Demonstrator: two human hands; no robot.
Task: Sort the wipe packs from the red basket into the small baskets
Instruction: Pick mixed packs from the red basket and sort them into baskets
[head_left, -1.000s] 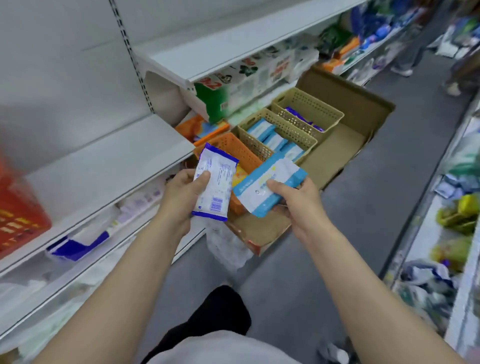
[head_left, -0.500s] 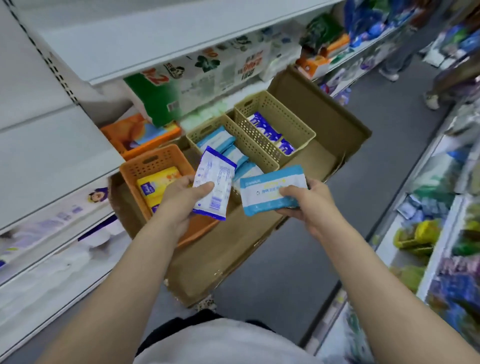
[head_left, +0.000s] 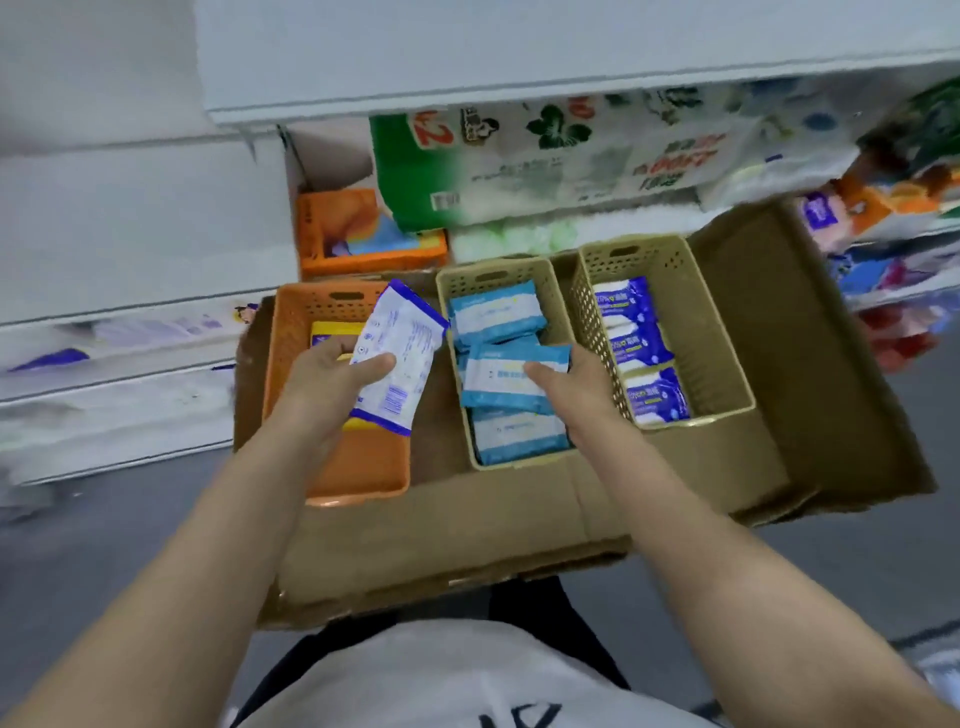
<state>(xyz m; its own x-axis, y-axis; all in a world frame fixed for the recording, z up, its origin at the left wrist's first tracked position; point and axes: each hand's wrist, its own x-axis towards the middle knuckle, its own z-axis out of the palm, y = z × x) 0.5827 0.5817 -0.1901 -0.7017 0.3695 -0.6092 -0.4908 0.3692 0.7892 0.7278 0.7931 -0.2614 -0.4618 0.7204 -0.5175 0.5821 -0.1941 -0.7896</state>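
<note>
My left hand (head_left: 332, 376) grips a white wipe pack with dark blue edges (head_left: 400, 353), held over the orange small basket (head_left: 363, 467), which holds a yellow pack (head_left: 332, 332). My right hand (head_left: 576, 387) holds a light blue wipe pack (head_left: 504, 382) low inside the middle beige basket (head_left: 519, 460), on top of other light blue packs (head_left: 496, 314). The right beige basket (head_left: 696, 322) contains dark blue and white packs (head_left: 641, 345). The red basket is out of view.
All three small baskets sit in a shallow cardboard tray (head_left: 519, 525) with a raised flap on the right. Behind it are white shelves (head_left: 130, 218) with an orange box (head_left: 363, 234) and a large green and white tissue bundle (head_left: 545, 156). Grey floor lies on both sides.
The view has swung from the left shelf to face the tray. My right hand has moved forward and down with the light blue pack into the middle basket. My left hand keeps its pack.
</note>
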